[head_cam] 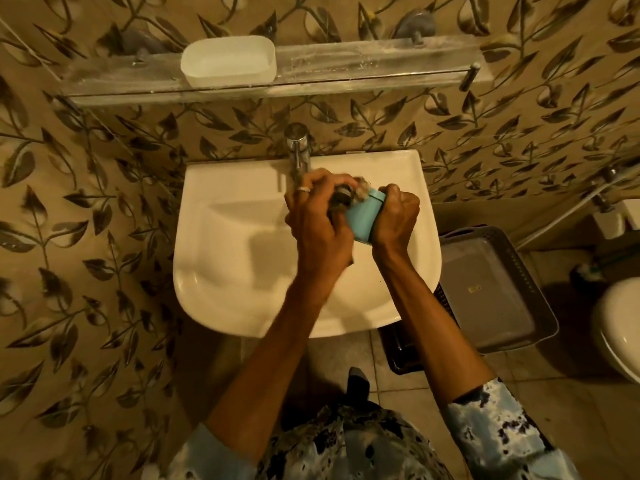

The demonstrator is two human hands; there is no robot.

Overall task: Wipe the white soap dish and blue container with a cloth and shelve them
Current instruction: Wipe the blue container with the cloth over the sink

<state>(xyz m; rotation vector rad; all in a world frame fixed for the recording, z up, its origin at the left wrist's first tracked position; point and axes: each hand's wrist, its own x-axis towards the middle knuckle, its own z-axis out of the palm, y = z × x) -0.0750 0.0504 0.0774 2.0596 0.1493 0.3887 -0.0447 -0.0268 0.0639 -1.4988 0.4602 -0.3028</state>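
over the sink [242,237], the right hand [396,216] is closed round the blue container [363,216], tilting it so its top faces the cloth [346,195] bunched in the closed left hand [318,216]. the white soap dish [228,62] already sits on the glass shelf [363,69], so likely only the container remains.

soap dish [228,60]: 1 | blue container [364,220]: 1 | cloth [343,195]: 1 | basin [242,271]: 1 | hands: 2 | basket [498,292]: 1
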